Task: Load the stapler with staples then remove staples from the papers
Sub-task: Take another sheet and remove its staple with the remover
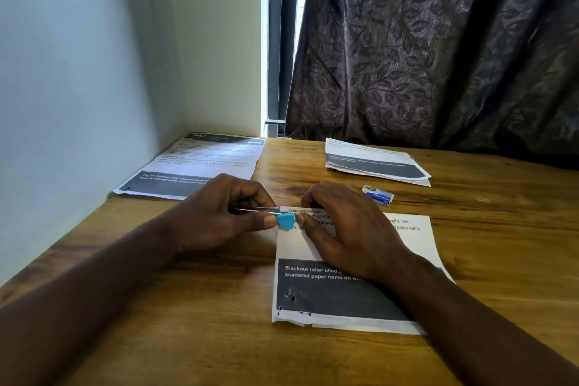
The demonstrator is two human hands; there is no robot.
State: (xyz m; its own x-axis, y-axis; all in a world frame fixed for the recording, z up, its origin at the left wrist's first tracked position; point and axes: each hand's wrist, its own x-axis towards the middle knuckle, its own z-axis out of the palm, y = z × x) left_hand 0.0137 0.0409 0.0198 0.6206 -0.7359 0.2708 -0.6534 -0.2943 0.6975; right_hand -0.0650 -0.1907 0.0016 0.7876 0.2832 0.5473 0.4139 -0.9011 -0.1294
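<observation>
Both hands point(219, 216) point(347, 229) work a blue stapler point(283, 221) at the paper point(354, 301).

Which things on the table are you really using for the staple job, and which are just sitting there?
In use:
- stapler, blue-tipped, held in the left hand
- printed paper under the right hand
- small blue staple box, likely the refills
- paper stacks, far left and far right, probably waiting their turn or already done

Just there:
- dark curtain
- wooden table
</observation>
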